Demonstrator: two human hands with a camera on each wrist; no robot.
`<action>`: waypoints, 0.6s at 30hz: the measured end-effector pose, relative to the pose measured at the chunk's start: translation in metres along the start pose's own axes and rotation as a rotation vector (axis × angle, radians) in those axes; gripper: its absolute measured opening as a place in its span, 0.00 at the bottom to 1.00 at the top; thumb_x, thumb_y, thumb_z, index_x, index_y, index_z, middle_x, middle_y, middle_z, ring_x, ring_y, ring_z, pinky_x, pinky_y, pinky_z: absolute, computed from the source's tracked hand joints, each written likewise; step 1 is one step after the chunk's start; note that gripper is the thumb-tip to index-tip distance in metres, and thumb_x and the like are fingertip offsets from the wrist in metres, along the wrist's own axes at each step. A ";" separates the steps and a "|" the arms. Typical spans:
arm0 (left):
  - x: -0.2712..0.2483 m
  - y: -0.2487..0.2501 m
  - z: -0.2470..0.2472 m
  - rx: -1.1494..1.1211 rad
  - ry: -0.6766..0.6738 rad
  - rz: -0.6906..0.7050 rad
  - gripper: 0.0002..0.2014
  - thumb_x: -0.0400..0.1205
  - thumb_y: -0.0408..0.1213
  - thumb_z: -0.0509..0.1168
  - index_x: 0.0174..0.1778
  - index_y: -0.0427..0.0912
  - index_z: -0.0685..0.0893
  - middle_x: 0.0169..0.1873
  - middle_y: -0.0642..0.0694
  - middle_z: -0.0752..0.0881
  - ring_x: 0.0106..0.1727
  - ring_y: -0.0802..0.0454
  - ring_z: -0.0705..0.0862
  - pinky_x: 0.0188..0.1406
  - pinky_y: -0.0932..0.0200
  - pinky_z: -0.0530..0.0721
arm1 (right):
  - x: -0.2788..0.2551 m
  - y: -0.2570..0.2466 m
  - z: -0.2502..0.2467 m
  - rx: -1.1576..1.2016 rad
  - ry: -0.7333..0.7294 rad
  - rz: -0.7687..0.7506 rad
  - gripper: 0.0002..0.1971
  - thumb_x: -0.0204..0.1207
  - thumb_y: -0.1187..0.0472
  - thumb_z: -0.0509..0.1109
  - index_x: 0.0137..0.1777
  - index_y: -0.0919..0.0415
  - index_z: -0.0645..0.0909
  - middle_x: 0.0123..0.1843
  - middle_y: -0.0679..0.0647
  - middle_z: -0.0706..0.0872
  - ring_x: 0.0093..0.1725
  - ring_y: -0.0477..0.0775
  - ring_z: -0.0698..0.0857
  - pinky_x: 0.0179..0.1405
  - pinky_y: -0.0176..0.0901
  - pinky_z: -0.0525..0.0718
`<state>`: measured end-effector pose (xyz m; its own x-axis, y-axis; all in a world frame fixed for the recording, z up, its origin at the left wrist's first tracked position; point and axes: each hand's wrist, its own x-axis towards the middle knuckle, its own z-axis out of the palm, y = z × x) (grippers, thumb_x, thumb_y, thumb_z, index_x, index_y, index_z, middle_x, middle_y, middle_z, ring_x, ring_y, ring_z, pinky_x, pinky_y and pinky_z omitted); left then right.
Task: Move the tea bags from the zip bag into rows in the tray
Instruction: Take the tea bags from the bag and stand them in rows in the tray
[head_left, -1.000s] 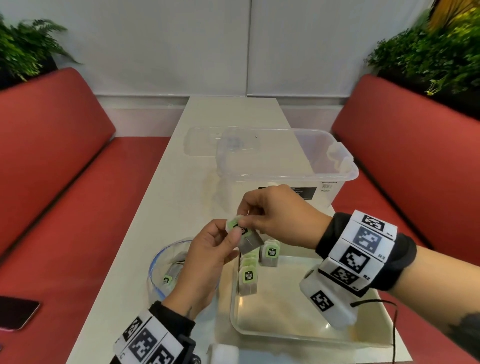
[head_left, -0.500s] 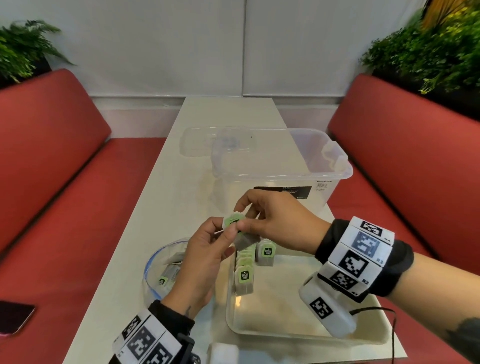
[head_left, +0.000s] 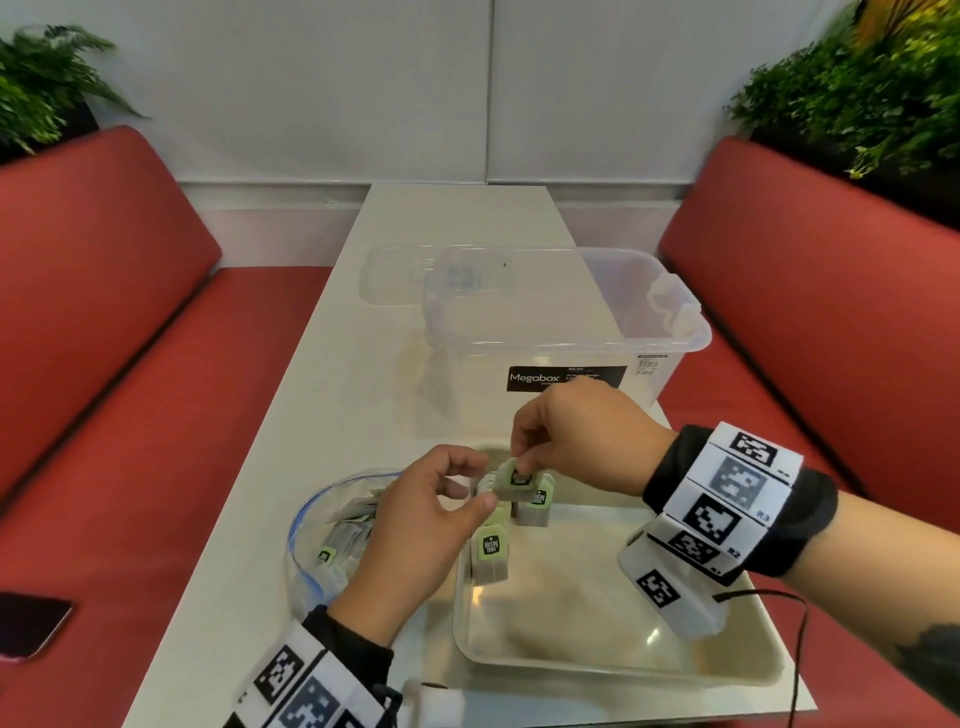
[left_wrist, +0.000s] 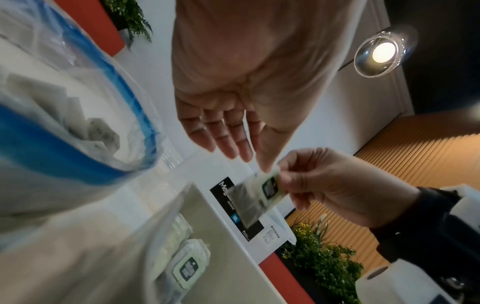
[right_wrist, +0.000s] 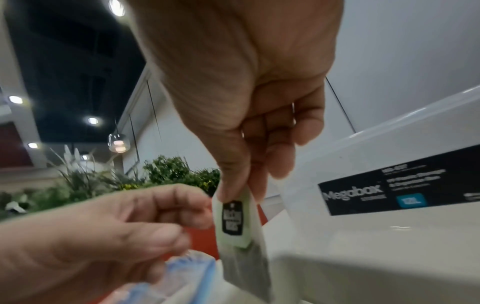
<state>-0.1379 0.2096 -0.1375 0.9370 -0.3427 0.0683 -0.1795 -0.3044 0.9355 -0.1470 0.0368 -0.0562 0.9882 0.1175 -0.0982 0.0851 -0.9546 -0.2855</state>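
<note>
One tea bag, grey with a green tag, hangs above the tray's ten o'clock corner. More tea bags stand upright there; the zip bag lies open at nine o'clock.

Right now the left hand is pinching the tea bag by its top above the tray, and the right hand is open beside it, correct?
The hands are swapped. The right hand pinches the tea bag by its top above the tray, and the left hand is open beside it. The right wrist view shows the pinch; the left wrist view shows the left fingers relaxed and holding nothing.
</note>
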 end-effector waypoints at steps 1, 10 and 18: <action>-0.003 -0.003 -0.003 0.055 0.000 -0.003 0.14 0.72 0.34 0.74 0.43 0.60 0.82 0.45 0.62 0.85 0.39 0.64 0.81 0.38 0.75 0.76 | 0.001 0.006 0.004 -0.042 -0.007 0.038 0.03 0.69 0.54 0.76 0.43 0.49 0.87 0.38 0.43 0.85 0.41 0.45 0.81 0.41 0.40 0.78; -0.020 -0.005 -0.010 0.310 -0.178 -0.011 0.18 0.68 0.34 0.77 0.37 0.64 0.80 0.32 0.59 0.77 0.32 0.64 0.76 0.37 0.71 0.73 | 0.016 0.043 0.045 -0.304 -0.165 0.148 0.08 0.73 0.63 0.68 0.46 0.51 0.87 0.47 0.51 0.88 0.48 0.56 0.85 0.39 0.39 0.72; -0.025 -0.011 -0.014 0.333 -0.221 -0.064 0.17 0.68 0.38 0.78 0.38 0.66 0.80 0.36 0.60 0.80 0.34 0.67 0.76 0.37 0.73 0.74 | 0.027 0.049 0.068 -0.410 -0.227 0.165 0.10 0.77 0.58 0.63 0.54 0.55 0.84 0.52 0.56 0.86 0.51 0.60 0.84 0.44 0.44 0.77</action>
<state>-0.1556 0.2338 -0.1445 0.8691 -0.4851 -0.0964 -0.2439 -0.5899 0.7698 -0.1252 0.0117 -0.1379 0.9439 -0.0309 -0.3289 0.0183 -0.9892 0.1453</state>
